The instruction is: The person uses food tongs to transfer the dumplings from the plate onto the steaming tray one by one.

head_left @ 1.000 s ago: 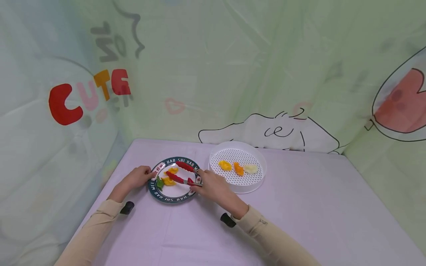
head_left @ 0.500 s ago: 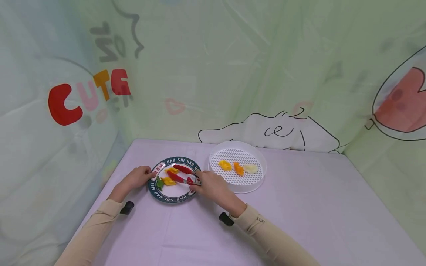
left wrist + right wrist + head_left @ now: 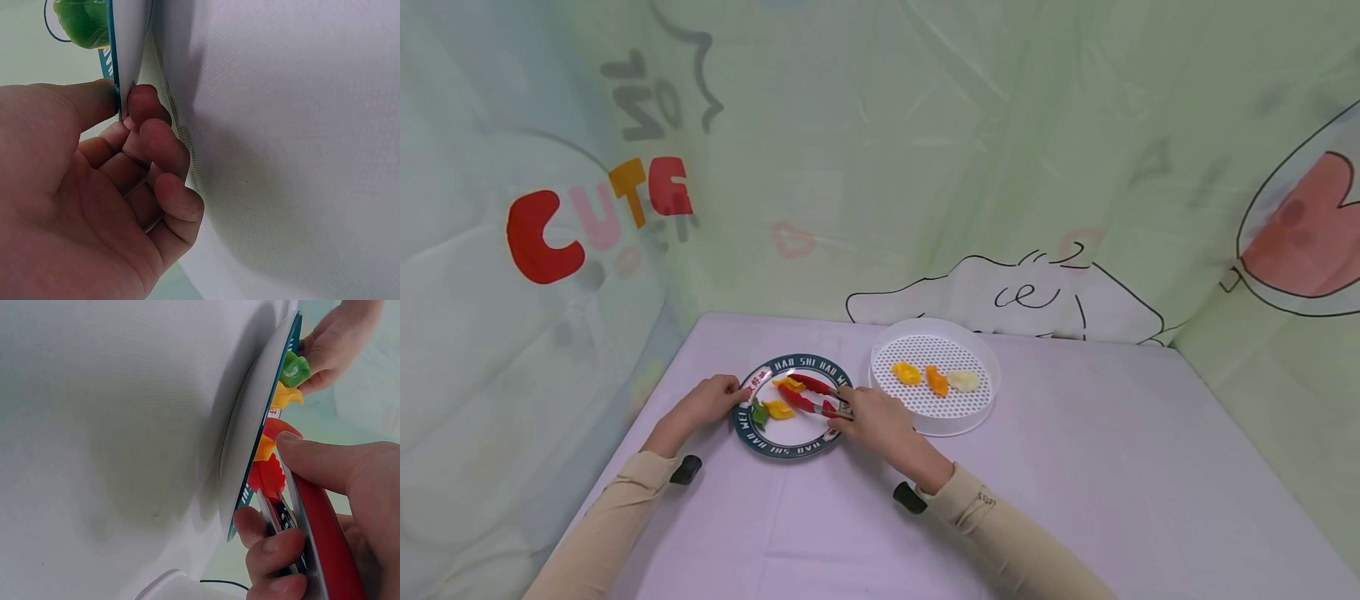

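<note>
Near the left edge of the tabletop, toward its far left corner, a round plate with a dark, lettered rim is placed. Its left rim is pinched by the left hand, the thumb laid above and a fingertip set beneath (the remaining fingers are curled below the rim). Red-tipped tongs are grasped in the right hand, and their tips are held over the plate, spread at either side of the far yellow piece; whether it is squeezed cannot be told. On the plate's left half a green piece is seen against the near yellow piece, while a red piece is partly hidden by the tongs. Just right of the plate, near the tabletop's back edge, a perforated white tray is set, in which an oval yellow piece, an orange piece and a pale piece are lined up.
</note>
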Tool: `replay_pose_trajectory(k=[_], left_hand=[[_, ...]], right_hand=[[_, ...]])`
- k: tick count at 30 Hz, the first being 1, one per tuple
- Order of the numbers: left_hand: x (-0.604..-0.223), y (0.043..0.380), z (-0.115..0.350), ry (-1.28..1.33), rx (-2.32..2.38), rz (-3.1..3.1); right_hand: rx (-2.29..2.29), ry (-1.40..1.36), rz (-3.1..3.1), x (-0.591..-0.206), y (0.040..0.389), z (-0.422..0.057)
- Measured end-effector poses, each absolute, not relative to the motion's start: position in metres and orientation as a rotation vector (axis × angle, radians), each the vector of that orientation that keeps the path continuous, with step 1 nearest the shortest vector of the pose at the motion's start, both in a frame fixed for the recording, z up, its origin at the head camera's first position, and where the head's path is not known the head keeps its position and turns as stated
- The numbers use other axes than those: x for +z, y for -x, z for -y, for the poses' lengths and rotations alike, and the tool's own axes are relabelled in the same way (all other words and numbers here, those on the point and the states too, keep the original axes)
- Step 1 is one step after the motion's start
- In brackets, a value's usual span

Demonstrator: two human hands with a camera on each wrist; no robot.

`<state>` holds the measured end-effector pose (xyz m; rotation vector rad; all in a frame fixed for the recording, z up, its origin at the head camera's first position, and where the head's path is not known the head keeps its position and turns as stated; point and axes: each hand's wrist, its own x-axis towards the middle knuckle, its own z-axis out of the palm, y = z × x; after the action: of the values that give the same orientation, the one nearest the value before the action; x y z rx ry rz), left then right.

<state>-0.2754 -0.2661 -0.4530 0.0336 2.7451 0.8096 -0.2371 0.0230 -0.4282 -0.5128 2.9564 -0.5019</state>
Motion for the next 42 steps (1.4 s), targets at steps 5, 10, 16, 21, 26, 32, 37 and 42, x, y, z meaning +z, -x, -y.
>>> replay_pose_trajectory(k=[5, 10, 16, 21, 26, 32, 37, 42], left_hand=[[-0.453, 0.275, 0.265, -0.039, 0.807, -2.750], [-0.454, 0.276, 0.265, -0.045, 0.805, -2.748], [-0.456, 0.278, 0.265, -0.037, 0.816, -2.741], [-0.457, 0.278, 0.266, -0.043, 0.810, -2.745], [-0.456, 0.277, 0.267, -0.034, 0.796, -2.750], [-0.455, 0.276, 0.266, -0.031, 0.798, -2.747], [-0.455, 0.277, 0.266, -0.029, 0.800, -2.742], [-0.457, 0.277, 0.267, -0.030, 0.803, -2.743]], right_hand=[[-0.504, 0.510, -2.955, -0.428, 0.236, -0.024], [-0.551, 0.517, -2.949, -0.425, 0.233, -0.027], [-0.593, 0.512, -2.946, -0.419, 0.230, -0.035], [-0.607, 0.539, -2.971, -0.415, 0.226, -0.046], [-0.634, 0.514, -3.006, -0.411, 0.223, -0.058], [-0.623, 0.452, -3.051, -0.405, 0.219, -0.073], [-0.637, 0.425, -3.077, -0.402, 0.218, -0.088], [-0.631, 0.384, -3.120, -0.398, 0.218, -0.105]])
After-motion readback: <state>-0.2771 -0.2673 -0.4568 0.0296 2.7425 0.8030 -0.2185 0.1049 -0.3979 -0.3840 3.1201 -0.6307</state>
